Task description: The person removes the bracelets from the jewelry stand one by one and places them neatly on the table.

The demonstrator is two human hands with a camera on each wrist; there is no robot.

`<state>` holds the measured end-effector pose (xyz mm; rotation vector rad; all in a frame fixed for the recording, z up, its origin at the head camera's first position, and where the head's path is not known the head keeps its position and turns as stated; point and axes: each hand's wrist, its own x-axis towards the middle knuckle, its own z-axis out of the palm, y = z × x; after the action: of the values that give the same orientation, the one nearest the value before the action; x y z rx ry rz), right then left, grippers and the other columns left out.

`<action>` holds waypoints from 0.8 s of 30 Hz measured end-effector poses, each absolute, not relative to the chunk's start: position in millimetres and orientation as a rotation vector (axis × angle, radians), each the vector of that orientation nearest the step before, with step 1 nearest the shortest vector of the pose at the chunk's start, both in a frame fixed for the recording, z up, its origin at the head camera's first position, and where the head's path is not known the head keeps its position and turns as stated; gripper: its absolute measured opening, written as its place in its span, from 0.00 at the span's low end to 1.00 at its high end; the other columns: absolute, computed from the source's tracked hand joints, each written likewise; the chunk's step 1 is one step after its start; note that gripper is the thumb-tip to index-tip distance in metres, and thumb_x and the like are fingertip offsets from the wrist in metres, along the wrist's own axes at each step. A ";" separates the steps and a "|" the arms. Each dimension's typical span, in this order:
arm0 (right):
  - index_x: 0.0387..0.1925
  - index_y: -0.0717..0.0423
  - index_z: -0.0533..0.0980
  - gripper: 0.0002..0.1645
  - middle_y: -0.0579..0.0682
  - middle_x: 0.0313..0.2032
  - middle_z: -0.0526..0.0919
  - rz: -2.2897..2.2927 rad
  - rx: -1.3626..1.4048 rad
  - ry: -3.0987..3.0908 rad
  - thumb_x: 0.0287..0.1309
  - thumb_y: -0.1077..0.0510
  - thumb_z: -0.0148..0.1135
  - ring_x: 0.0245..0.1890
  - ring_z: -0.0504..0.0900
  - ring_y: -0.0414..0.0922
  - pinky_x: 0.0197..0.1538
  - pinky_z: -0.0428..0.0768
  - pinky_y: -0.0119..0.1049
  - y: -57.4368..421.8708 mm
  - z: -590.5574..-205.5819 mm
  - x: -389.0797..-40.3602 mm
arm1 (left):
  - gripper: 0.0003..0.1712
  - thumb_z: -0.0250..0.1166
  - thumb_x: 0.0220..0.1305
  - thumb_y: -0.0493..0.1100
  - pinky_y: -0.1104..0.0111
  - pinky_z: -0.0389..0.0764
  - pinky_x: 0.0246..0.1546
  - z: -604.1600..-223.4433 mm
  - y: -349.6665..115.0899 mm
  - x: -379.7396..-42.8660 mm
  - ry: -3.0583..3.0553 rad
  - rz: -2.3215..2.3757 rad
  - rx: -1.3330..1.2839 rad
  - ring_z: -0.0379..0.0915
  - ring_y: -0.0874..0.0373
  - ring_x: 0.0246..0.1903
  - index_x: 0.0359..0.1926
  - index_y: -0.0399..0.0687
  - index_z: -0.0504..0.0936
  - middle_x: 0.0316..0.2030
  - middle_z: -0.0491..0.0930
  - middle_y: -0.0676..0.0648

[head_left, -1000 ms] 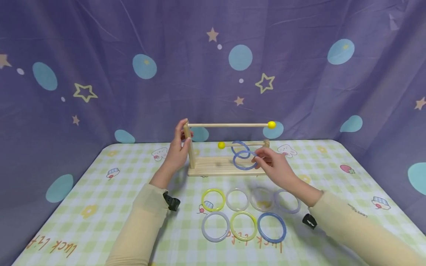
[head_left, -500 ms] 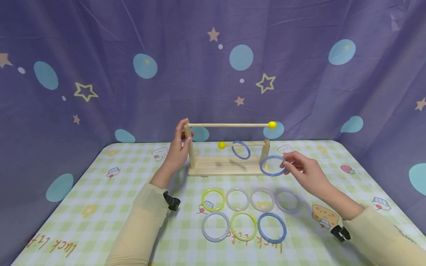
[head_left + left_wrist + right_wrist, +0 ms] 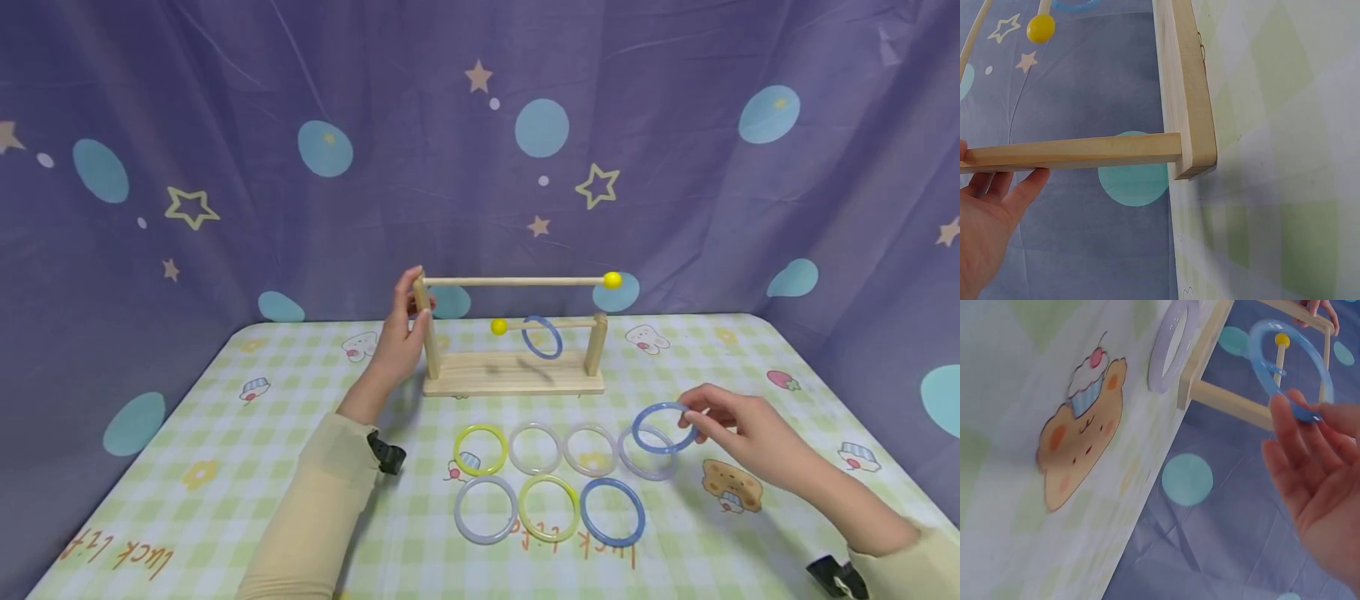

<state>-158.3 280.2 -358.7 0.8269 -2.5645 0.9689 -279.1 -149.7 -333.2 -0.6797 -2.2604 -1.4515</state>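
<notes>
A wooden stand (image 3: pixel 513 375) has a tall left post with a long upper rod (image 3: pixel 517 282) and a short right post with a lower rod (image 3: pixel 573 324). Each rod ends in a yellow ball. One blue ring (image 3: pixel 557 343) hangs around the lower rod. My left hand (image 3: pixel 400 337) grips the top of the tall post (image 3: pixel 1085 153), thumb and fingers on either side. My right hand (image 3: pixel 753 433) pinches a translucent blue ring (image 3: pixel 662 407) by its right edge, above the table and over a pale purple ring (image 3: pixel 648 477). In the right wrist view, thumb and fingers pinch this ring (image 3: pixel 1322 359).
Several rings lie in two rows before the stand, among them a yellow ring (image 3: pixel 481 427), a clear ring (image 3: pixel 535 425), a grey-blue ring (image 3: pixel 486 542) and a darker blue ring (image 3: pixel 612 545). The checked tablecloth (image 3: pixel 187 517) reaches back to a purple curtain (image 3: pixel 420 192).
The right hand has carried the blue ring away from the lower rod, rightward and toward me, over the right end of the back row. The left hand has stayed on the post.
</notes>
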 end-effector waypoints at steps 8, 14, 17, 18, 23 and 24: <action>0.44 0.48 0.76 0.13 0.35 0.31 0.81 1.007 0.890 -2.718 0.64 0.69 0.59 0.25 0.80 0.37 0.27 0.75 0.31 301.6 -363.8 -150.5 | 0.31 0.46 0.75 0.32 0.48 0.74 0.49 -351.9 -156.0 -298.6 -2.253 -1.432 -0.672 0.71 0.41 0.52 0.72 0.53 0.49 0.49 0.73 0.34; 0.46 0.53 0.76 0.10 0.40 0.32 0.82 1.088 0.958 -2.803 0.67 0.67 0.56 0.27 0.81 0.38 0.30 0.77 0.32 313.9 -367.8 -148.1 | 0.31 0.46 0.75 0.32 0.49 0.74 0.49 -351.5 -156.3 -298.7 -2.252 -1.425 -0.684 0.71 0.42 0.51 0.73 0.54 0.49 0.49 0.72 0.35; 0.46 0.55 0.75 0.09 0.42 0.32 0.82 1.155 0.994 -2.831 0.68 0.67 0.54 0.28 0.81 0.39 0.29 0.77 0.32 317.0 -370.8 -147.9 | 0.31 0.46 0.75 0.33 0.48 0.74 0.49 -351.0 -156.2 -298.3 -2.250 -1.428 -0.687 0.70 0.42 0.51 0.73 0.56 0.49 0.49 0.72 0.35; 0.46 0.56 0.75 0.09 0.43 0.32 0.82 1.206 1.007 -2.839 0.68 0.68 0.53 0.26 0.81 0.41 0.28 0.77 0.33 317.4 -372.1 -147.8 | 0.31 0.46 0.75 0.33 0.49 0.74 0.49 -350.7 -155.9 -298.3 -2.248 -1.431 -0.687 0.70 0.42 0.51 0.73 0.57 0.49 0.50 0.72 0.35; 0.46 0.60 0.73 0.07 0.50 0.31 0.81 1.465 1.048 -2.886 0.70 0.67 0.51 0.17 0.77 0.47 0.19 0.77 0.37 316.0 -377.8 -149.2 | 0.32 0.46 0.75 0.32 0.48 0.73 0.50 -350.5 -155.1 -298.0 -2.248 -1.451 -0.677 0.70 0.41 0.51 0.73 0.55 0.49 0.50 0.72 0.33; 0.46 0.61 0.73 0.07 0.51 0.31 0.81 1.493 1.050 -2.897 0.70 0.66 0.51 0.16 0.76 0.47 0.18 0.77 0.38 315.2 -379.0 -149.8 | 0.31 0.45 0.75 0.31 0.48 0.73 0.50 -350.0 -154.8 -297.3 -2.249 -1.452 -0.674 0.70 0.40 0.51 0.73 0.53 0.48 0.50 0.72 0.32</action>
<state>-149.8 315.2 -379.0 1.0495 -2.8970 1.4927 -297.3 -154.8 -350.0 -0.6738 -2.2490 -1.4517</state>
